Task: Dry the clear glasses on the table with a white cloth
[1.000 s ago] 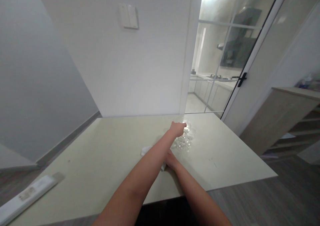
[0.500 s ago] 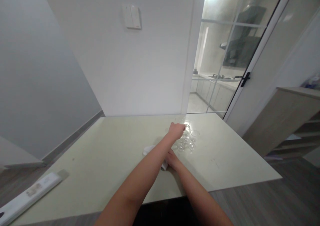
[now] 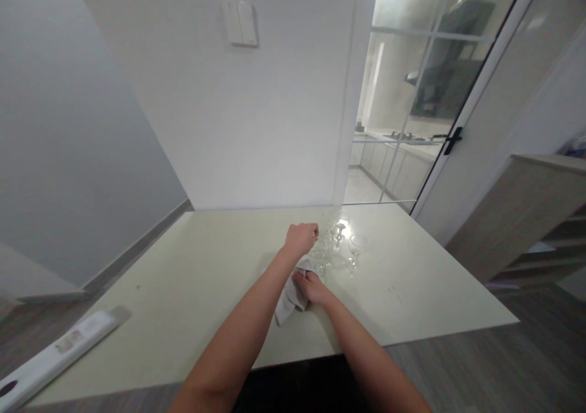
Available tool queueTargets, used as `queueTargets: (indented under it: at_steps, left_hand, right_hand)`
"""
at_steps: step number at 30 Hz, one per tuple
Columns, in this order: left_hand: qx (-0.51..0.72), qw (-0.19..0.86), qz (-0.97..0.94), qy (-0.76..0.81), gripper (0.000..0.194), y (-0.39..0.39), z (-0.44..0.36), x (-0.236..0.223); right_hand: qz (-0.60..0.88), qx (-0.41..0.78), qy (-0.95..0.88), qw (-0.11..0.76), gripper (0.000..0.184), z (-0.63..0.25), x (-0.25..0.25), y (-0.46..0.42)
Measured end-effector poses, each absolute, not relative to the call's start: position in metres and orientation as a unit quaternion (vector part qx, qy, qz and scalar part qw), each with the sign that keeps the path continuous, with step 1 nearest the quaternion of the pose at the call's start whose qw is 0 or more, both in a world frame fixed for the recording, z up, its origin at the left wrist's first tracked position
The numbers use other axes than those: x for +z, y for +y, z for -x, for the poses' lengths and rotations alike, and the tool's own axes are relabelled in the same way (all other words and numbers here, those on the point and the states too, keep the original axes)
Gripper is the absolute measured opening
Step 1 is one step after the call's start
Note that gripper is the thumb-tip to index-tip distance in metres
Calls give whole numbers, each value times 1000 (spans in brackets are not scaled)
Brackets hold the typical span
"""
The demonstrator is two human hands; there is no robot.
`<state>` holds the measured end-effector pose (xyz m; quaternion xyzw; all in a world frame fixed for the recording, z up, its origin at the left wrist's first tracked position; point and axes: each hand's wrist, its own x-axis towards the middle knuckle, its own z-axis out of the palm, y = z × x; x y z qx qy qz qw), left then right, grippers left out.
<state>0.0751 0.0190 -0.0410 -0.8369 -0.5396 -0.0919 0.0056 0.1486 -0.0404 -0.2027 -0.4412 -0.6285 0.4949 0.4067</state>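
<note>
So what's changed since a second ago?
The left hand has moved left, away from the rightmost glass; whether it carries one is unclear. The cloth shows more, its end nearer the person. The right hand still holds it; the long white object stayed put.

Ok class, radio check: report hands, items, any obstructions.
Right hand gripping crumpled pale cloth. Left hand near clear stemmed glasses, grip unclear. Glasses clustered just beyond cloth.

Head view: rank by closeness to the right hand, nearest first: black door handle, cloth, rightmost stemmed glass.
1. Cloth: gripped in the right hand, hanging to its left.
2. Rightmost stemmed glass: ahead and to the right, not touched.
3. Black door handle: far right, in the background.
</note>
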Motion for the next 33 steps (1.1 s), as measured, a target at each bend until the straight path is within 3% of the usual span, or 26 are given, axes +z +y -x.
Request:
queueTargets:
  at_steps: [5, 17, 33]
  left_hand:
    - [-87, -14, 807, -583, 17, 20, -25, -27]
    - [-11, 4, 718, -696, 21, 50, 96, -31]
    - [18, 15, 693, -720, 27, 60, 121, -33]
  right_hand:
    - [458, 475, -675, 330, 37, -150, -202, -45]
    - [435, 500, -660, 354, 41, -147, -207, -44]
    - [444, 506, -649, 353, 44, -148, -205, -44]
